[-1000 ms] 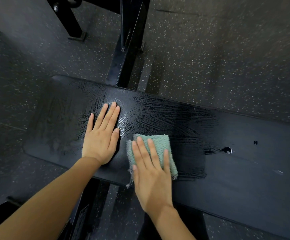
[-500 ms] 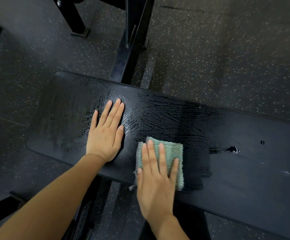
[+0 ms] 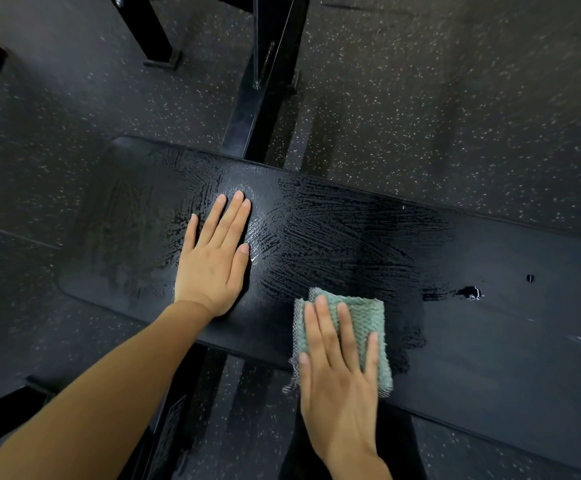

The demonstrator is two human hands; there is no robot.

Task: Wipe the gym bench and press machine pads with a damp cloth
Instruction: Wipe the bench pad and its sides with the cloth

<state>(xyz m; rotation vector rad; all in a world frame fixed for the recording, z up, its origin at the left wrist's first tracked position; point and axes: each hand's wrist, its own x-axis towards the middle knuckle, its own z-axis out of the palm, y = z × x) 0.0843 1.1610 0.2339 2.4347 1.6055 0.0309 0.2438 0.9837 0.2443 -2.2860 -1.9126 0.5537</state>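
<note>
Moved right and toward the near edge since half a second ago, with the folded teal waffle-weave cloth point(image 3: 361, 317) now lying on the front strip of the long black vinyl bench pad point(image 3: 507, 341). Hangs one frayed, netted corner of that cloth just over the pad's near edge.

Presses on the cloth with the right hand point(image 3: 341, 382): palm flat, fingers straight and slightly spread, nothing curled round the fabric. Rests the left hand point(image 3: 212, 261) just as flat on bare vinyl to the left, well apart from the cloth, fingers straight and close together, released rather than gripping, in much the same spot as before.

Shows glossy wet streaks in fine, brushed arcs between and beyond the two hands; matte and dry toward the right end. Carries a small ragged tear point(image 3: 469, 292) in the vinyl right of the wet patch, with a tinier hole just beyond.

Sits on a black square-tube steel frame point(image 3: 261, 112) running away under the pad, over dark speckled rubber flooring point(image 3: 455, 98) with pale flecks.
</note>
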